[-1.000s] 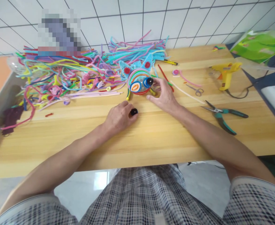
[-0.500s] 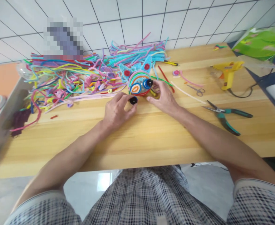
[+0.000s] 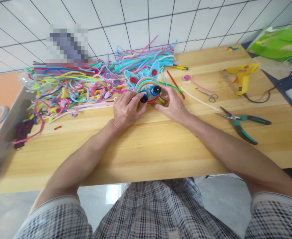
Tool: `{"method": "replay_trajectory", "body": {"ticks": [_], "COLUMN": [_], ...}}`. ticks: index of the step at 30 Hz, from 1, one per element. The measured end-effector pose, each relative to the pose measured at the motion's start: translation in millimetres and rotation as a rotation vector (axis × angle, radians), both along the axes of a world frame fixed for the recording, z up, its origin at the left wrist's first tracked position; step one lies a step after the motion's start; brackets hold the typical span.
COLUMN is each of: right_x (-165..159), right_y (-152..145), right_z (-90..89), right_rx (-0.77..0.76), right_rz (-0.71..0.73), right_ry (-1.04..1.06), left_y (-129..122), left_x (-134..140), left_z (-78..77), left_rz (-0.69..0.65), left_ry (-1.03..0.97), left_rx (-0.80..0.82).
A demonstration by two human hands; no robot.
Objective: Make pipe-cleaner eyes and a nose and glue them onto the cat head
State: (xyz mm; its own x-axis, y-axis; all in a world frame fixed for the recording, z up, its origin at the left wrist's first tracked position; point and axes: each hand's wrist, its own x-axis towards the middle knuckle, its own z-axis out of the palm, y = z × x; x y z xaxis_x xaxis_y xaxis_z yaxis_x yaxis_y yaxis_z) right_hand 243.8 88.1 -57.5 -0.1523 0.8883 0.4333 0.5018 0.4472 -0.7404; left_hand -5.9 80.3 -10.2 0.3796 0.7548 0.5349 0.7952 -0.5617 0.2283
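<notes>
A colourful pipe-cleaner animal head [image 3: 147,81], with pointed light-blue ears and red ear spirals, sits on the wooden table between my hands. My left hand [image 3: 128,108] is closed on a black round eye piece [image 3: 144,99], at the head's left blue-rimmed eye. Whether the piece touches the ring behind it is hard to tell. Thumb and fingers of my right hand [image 3: 172,103] close around the head's right side, beside the other black-and-blue eye [image 3: 156,90]. My fingers hide the lower edges of the head.
Piled pipe cleaners [image 3: 86,84] cover the back left of the table. To the right lie small scissors [image 3: 211,97], green-handled pliers [image 3: 242,122] and a yellow glue gun [image 3: 242,74] with a cord. A clear box [image 3: 5,146] borders the left edge.
My left hand has moved the black eye piece up from below the head onto its left eye, covering the orange-and-white centre. The right hand keeps its hold.
</notes>
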Motion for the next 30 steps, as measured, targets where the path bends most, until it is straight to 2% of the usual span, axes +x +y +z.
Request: {"method": "replay_trajectory", "body": {"ticks": [8,14,24,30], "right_x": [0,3,-2,-8], "right_y": [-1,-4,2,4], "right_z": [1.1,4.3,8.9,12.3], "right_rx": [0.008,-0.021,-0.005,0.002], "right_rz": [0.011,0.032,-0.016,0.055], "right_ry": [0.0,-0.009,0.027,0.031], "left_y": [11,12,12,13], "left_x": [0,-3,1,1], "left_z": [-2.0,-4.7,-7.8,-7.7], "left_rz": [0.025,0.046,-0.007,0.022], "left_ry": [0.02,-0.038,-0.146,-0.113], "left_rx": [0.015,0.046,0.024,0.028]}}
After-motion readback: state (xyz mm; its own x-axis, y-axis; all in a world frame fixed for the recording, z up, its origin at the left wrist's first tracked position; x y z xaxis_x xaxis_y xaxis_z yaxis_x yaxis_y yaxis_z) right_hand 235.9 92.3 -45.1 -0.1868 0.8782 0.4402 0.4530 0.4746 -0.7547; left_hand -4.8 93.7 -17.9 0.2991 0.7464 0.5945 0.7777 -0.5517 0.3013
